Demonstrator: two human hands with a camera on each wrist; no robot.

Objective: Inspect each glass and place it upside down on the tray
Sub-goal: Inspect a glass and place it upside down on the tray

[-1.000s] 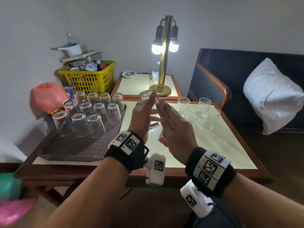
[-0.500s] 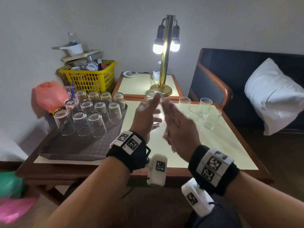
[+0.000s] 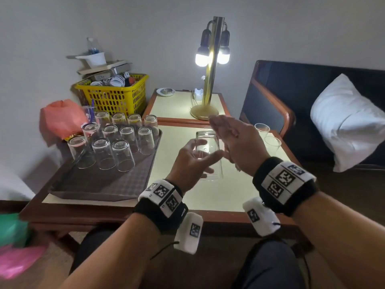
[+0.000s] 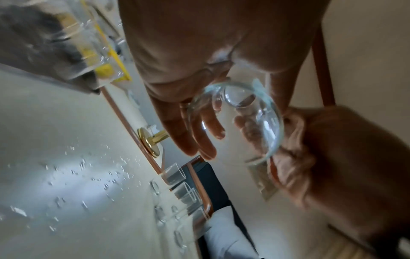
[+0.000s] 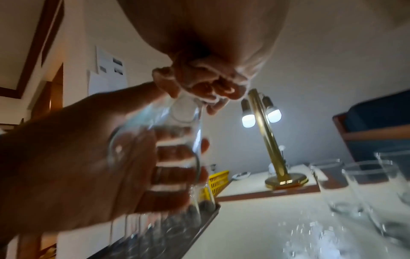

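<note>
A dim room is lit by a brass lamp (image 3: 210,65) on a side table at the far end, and a cream-topped wooden table (image 3: 183,197) fills the middle ground. On its left side a dark tray (image 3: 93,184) carries a cluster of glasses already set mouth down (image 3: 112,140).

A clear glass (image 3: 207,151) is held up above the table between both hands, base away and mouth toward the person, tipped over. The left hand (image 3: 191,163) is curled around its lower wall, thumb laid across the near side. The right hand (image 3: 235,142) is pressed flat against the glass's right side, fingers straight. In the left wrist view the rim (image 4: 235,121) is seen as a full ring.

The step in hand is judged to be the inspection itself, with the turn-over already under way. Next, the glass would need to be carried left and set mouth down in a free spot near the front of the tray, clear of its neighbours.

Upright glasses (image 3: 268,136) are waiting at the far right, partly hidden behind the right hand, so their count cannot be given. Both wrist views are smeared by motion, and any marks on the glass cannot be made out. Droplets (image 4: 88,175) are seen on the tabletop.
</note>
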